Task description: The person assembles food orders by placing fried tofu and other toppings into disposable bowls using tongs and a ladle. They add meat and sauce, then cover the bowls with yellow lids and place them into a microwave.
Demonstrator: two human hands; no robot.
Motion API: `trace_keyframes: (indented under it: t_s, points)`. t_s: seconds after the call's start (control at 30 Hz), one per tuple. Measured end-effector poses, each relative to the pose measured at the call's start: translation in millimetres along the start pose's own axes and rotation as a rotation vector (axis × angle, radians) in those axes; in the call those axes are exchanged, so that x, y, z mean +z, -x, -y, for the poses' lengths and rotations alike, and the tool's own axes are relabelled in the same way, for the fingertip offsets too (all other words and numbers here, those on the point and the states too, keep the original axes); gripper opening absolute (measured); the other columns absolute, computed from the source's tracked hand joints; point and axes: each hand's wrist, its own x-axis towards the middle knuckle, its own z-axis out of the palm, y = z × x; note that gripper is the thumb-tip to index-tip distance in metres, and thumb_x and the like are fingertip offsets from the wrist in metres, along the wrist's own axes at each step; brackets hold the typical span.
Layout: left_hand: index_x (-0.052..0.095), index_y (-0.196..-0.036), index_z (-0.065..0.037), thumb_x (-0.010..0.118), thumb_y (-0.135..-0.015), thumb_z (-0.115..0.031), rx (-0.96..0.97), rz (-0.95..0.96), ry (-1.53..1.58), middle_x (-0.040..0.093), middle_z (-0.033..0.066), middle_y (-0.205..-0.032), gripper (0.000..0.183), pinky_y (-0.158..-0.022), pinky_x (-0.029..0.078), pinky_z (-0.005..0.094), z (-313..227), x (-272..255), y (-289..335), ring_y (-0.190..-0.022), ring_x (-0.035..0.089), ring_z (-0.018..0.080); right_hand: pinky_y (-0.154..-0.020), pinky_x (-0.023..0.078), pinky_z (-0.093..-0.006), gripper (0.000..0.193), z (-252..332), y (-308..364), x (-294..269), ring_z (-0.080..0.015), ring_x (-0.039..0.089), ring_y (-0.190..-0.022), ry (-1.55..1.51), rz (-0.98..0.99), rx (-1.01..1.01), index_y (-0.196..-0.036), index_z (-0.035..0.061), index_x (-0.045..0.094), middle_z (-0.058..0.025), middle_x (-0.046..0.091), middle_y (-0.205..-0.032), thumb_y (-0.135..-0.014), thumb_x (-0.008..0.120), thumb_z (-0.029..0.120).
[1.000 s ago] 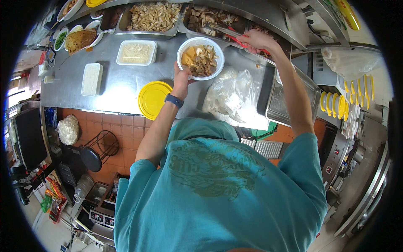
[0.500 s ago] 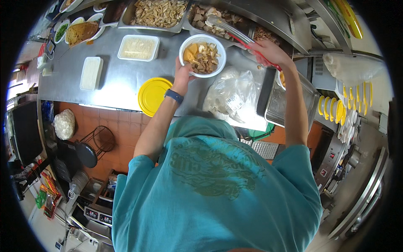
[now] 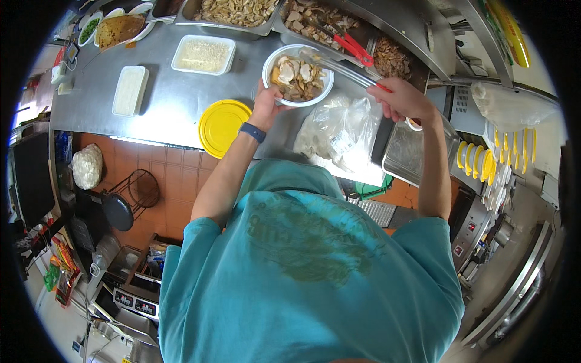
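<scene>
My left hand grips the near left rim of a white round bowl, held above the steel counter. Inside lie brown meat pieces, something orange-yellow and several pale round slices on top. Metal tongs with a red handle are in my right hand, fingers closed around the handle end. Their tips reach over the bowl's far rim, close to the pale slices; whether they touch food I cannot tell. Below my left hand is a round yellow lid.
Along the back stand steel trays of sliced food and meat; a red-handled utensil lies in the meat tray. A knotted plastic bag sits right of the lid. Two white rectangular containers stand to the left.
The tongs have come from the meat tray toward me to the bowl's rim. Pale slices now lie in the bowl. A red-handled utensil shows in the tray where my hand was near.
</scene>
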Motion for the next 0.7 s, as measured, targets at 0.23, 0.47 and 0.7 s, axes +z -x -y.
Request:
trace_keyframes:
  t_s: [0.23,0.47,0.7]
  points:
    - [0.031,-0.143,-0.015,0.046,-0.078,-0.003,0.027,-0.012,-0.012,0.051,0.0132,-0.13,0.068,-0.078,0.058,0.0443,4.1,0.2,-1.8,-0.107,0.061,0.028,-0.042,0.043,-0.0279,0.039,-3.9,13.6,15.8,-0.0129,0.057,-0.043,0.183,-0.092,0.019,-0.079,0.0014,0.061,-0.0054,0.058,-0.055,-0.097,0.06,0.036]
    - [0.032,-0.143,-0.015,0.045,-0.078,-0.003,0.056,-0.042,-0.048,0.052,0.0132,-0.128,0.068,-0.076,0.057,0.0429,7.2,-2.1,-4.6,-0.104,0.061,0.0279,-0.04,0.042,-0.0263,0.04,-5.7,32.3,2.7,-0.0112,0.055,-0.043,0.092,-0.054,0.007,-0.077,0.0028,0.058,-0.0043,0.058,-0.054,-0.099,0.058,0.036]
    - [0.032,-0.144,-0.015,0.045,-0.079,-0.002,0.048,-0.013,-0.051,0.052,0.013,-0.128,0.068,-0.076,0.057,0.0442,-0.6,2.4,-5.0,-0.105,0.061,0.0279,-0.046,0.046,-0.0274,0.042,-6.5,-5.3,-6.6,-0.0124,0.059,-0.05,0.022,-0.297,0.04,-0.087,0.0009,0.062,-0.0058,0.062,-0.063,-0.097,0.061,0.041]
